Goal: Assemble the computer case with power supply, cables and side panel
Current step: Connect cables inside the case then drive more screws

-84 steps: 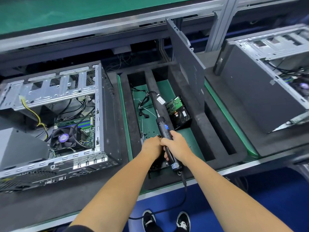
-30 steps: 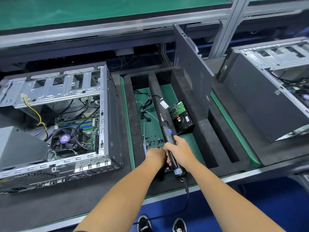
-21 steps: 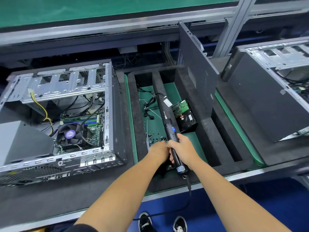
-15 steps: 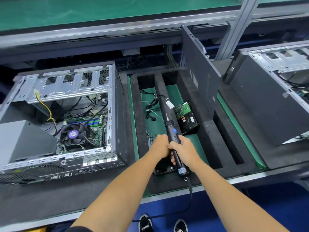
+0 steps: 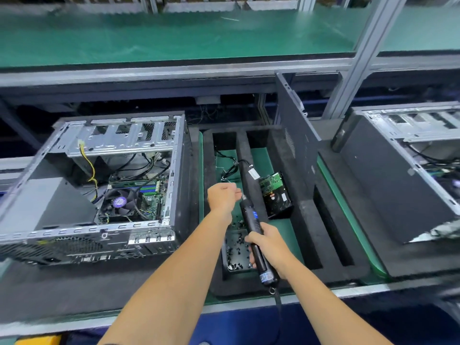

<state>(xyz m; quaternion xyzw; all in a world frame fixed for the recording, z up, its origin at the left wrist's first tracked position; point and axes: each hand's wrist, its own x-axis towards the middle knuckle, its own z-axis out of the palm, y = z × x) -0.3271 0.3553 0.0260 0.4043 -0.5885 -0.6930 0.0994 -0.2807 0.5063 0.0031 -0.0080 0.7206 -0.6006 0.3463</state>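
While right hand [image 5: 265, 247] grips driver [image 5: 251, 220], bit points to 11 o'clock.
Left hand [image 5: 222, 197], fingers curled at bit tip, contents unseen; case [image 5: 99, 183] at 9 o'clock, nearer left.

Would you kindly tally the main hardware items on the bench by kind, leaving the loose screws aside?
Open cases: 2, left and right
Side panel: 1, upright in the foam tray
Hard drive: 1
Screwdriver: 1, gripped by the right hand
Total: 5
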